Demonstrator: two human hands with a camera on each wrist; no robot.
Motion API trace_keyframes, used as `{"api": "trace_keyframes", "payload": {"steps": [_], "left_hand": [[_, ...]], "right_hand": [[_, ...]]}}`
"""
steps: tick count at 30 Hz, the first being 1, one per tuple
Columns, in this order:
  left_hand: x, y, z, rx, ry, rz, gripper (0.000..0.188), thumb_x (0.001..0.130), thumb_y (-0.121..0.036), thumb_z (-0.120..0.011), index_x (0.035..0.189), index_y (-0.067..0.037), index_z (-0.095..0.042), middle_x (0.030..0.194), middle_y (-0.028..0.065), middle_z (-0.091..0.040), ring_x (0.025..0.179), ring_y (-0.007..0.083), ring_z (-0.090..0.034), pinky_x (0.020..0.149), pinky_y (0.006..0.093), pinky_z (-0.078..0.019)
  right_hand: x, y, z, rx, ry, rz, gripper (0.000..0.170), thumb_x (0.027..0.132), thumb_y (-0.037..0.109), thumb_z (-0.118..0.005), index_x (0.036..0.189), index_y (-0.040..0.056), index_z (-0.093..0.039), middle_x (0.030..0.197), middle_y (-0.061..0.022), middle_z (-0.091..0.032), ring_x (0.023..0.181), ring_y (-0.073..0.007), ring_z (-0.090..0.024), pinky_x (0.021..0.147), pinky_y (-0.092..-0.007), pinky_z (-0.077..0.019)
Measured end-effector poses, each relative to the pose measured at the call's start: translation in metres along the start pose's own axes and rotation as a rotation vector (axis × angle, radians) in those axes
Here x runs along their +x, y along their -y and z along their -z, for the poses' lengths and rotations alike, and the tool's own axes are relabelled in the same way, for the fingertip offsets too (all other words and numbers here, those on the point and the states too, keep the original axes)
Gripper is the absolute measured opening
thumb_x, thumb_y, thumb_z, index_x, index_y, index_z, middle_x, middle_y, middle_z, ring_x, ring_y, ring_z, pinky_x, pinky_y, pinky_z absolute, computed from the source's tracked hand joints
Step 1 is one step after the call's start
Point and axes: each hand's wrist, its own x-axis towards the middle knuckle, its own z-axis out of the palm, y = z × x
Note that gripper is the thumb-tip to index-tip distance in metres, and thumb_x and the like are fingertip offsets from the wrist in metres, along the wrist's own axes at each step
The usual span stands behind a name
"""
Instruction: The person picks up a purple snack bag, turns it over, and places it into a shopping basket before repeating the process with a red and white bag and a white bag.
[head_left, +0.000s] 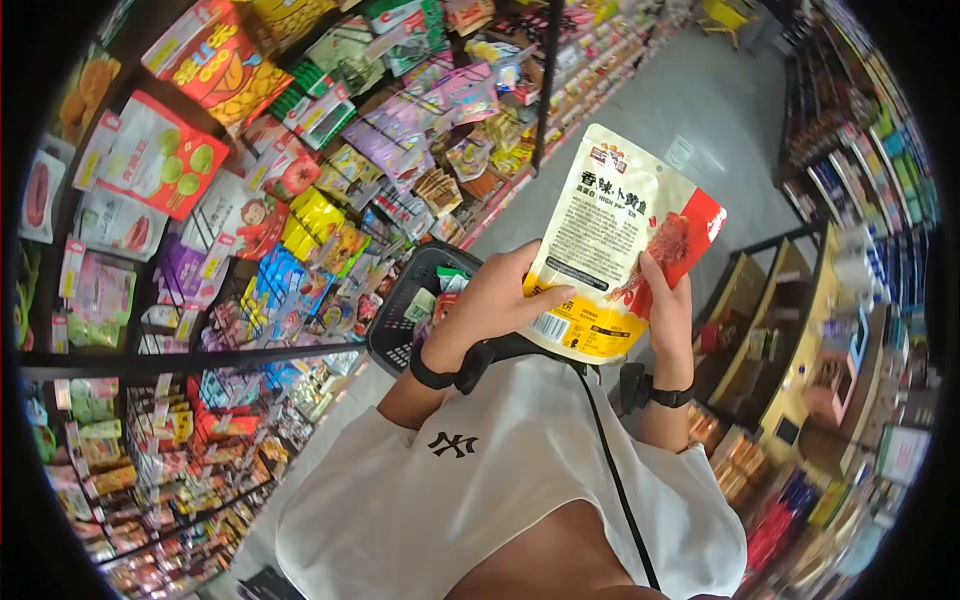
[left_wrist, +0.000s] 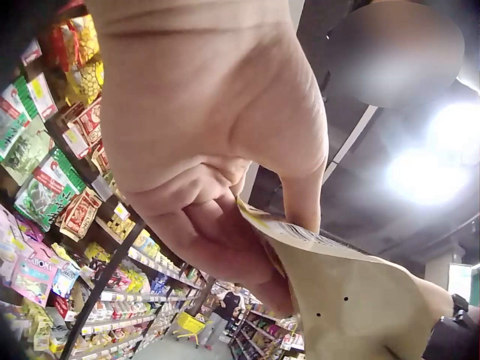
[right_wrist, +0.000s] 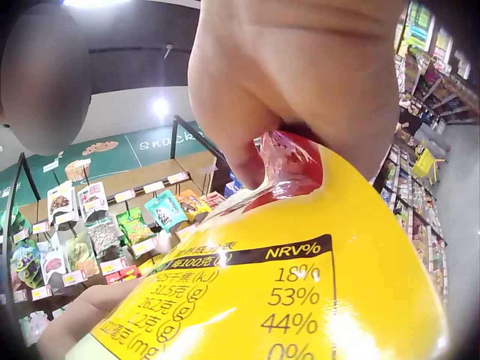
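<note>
A snack pouch in cream, red and yellow is held up in front of the chest, its printed back towards the head camera. My left hand grips its lower left edge, thumb on the printed face; in the left wrist view the fingers curl behind the pouch. At the opposite edge, my right hand pinches the red part. The right wrist view shows a yellow nutrition table on the pouch below the right hand.
Racks of hanging snack bags line the left side. A dark shopping basket with packets inside is beside the left forearm. Wooden shelving stands to the right. Beyond the pouch an aisle floor leads to a yellow cart.
</note>
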Motion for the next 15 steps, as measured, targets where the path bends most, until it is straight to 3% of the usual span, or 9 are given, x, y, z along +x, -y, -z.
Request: {"api": "trace_keyframes", "payload": {"steps": [4,8,11,15], "left_hand": [[0.012,0.013,0.019,0.029,-0.13,0.011,0.046,0.09,-0.022,-0.08,0.126,0.001,-0.064,0.109,0.0175,-0.076,0.098,0.028,-0.076,0.083,0.0362,-0.0578],[0.025,0.024,0.031,0.004,-0.25,0.064,0.048,0.091,-0.024,-0.079,0.129,-0.001,-0.063,0.11,0.0166,-0.076,0.097,0.0285,-0.076,0.083,0.0367,-0.0579],[0.039,0.018,0.037,0.082,-0.32,0.15,0.044,0.094,-0.015,-0.077,0.133,-0.001,-0.062,0.115,0.0098,-0.077,0.1,0.0117,-0.071,0.087,0.0311,-0.0559],[0.078,0.02,0.032,0.077,-0.461,0.132,0.041,0.095,-0.016,-0.076,0.132,-0.001,-0.064,0.114,0.0101,-0.077,0.101,0.0138,-0.072,0.087,0.0322,-0.0566]], "right_hand": [[0.05,0.001,-0.021,-0.041,0.094,-0.054,0.037,0.106,0.014,-0.06,0.137,-0.0052,-0.056,0.129,-0.0087,-0.067,0.112,-0.0133,-0.064,0.097,-0.0299,-0.0509],[0.095,-0.005,-0.039,-0.063,0.198,-0.088,0.037,0.106,0.015,-0.06,0.137,-0.0048,-0.056,0.129,-0.0088,-0.067,0.112,-0.014,-0.064,0.098,-0.0304,-0.0509],[0.137,-0.003,-0.046,-0.066,0.323,-0.141,0.037,0.106,0.014,-0.061,0.137,-0.0045,-0.055,0.13,-0.0088,-0.066,0.113,-0.0144,-0.064,0.098,-0.0306,-0.051],[0.195,0.014,-0.052,-0.069,0.409,-0.1,0.038,0.104,0.013,-0.064,0.137,-0.004,-0.055,0.129,-0.0079,-0.067,0.111,-0.0134,-0.064,0.095,-0.0291,-0.0519]]}}
